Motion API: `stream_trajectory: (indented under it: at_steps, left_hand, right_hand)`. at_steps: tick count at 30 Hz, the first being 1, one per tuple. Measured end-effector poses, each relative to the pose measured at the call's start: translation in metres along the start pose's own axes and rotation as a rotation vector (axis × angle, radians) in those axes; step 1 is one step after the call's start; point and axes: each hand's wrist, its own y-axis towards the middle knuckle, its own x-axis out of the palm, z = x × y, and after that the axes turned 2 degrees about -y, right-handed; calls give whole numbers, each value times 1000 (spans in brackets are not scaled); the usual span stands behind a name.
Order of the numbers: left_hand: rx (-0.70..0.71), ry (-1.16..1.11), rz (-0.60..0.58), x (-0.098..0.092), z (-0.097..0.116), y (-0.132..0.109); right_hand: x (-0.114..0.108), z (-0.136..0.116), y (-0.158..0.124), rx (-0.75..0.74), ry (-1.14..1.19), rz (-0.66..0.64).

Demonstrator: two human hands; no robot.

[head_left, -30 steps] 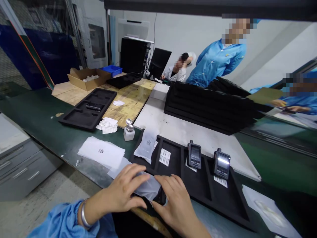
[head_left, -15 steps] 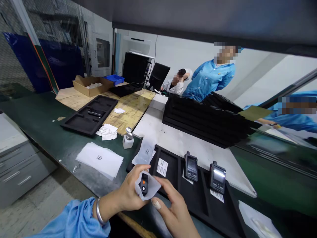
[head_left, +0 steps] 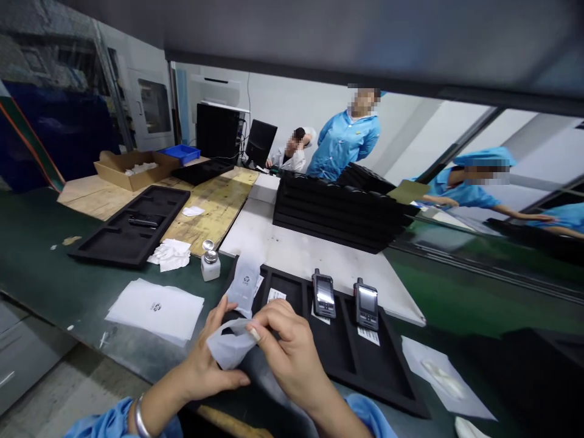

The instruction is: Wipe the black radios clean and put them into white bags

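My left hand [head_left: 198, 365] is wrapped around a white translucent bag [head_left: 230, 351], its mouth turned up toward me. The thumb and fingers of my right hand [head_left: 292, 344] pinch the bag's right rim. Whatever lies inside the bag is mostly hidden now. Just beyond my hands is a black foam tray [head_left: 392, 371] with compartments. Two handheld radios [head_left: 324, 295] [head_left: 366, 304] rest there on white label sheets [head_left: 368, 336]. Another printed white bag [head_left: 246, 283] lies at the tray's left end.
A stack of printed white bags [head_left: 155, 307] lies left, near a pump bottle [head_left: 210, 264] and crumpled white cloth [head_left: 171, 254]. A second black tray [head_left: 132, 228] sits farther left. Stacked black trays [head_left: 337, 213] stand behind. Co-workers in blue [head_left: 349, 143] are beyond; a shelf [head_left: 319, 42] overhangs.
My right hand has moved from beside the bag to pinching its rim. The radio's top with an orange button, visible in the bag before, is now hidden. The view has swung right.
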Motion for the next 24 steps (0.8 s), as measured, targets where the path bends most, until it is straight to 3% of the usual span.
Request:
stream_trajectory:
  at_steps: [3,5,9,13,16,18,20,24]
  left_hand:
    - [-38,-11,-104,-3,1,6]
    - [-31,49,-113,4,8,20]
    - [-113,214,-16,38,25,79]
    - [-284,477,-62,80,23,150]
    - [-276,570,-114,96,11,177]
    - [-244,581,-119,93,4,176]
    - [-200,589,-124,78,0,164]
    - [-118,581,-89,19,-4,120]
  right_hand:
    - [-10,-3,14,8,109,-1]
    - [-18,4,23,37,168,15]
    - [-52,47,31,145,207,139]
    - [-110,115,13,286,-278,242]
    - [-145,159,-8,360,-610,185]
    - [-157,180,-18,347,-698,132]
    - [-161,193,-22,305,-763,56]
    - [-157,211,-9,62,-957,-229]
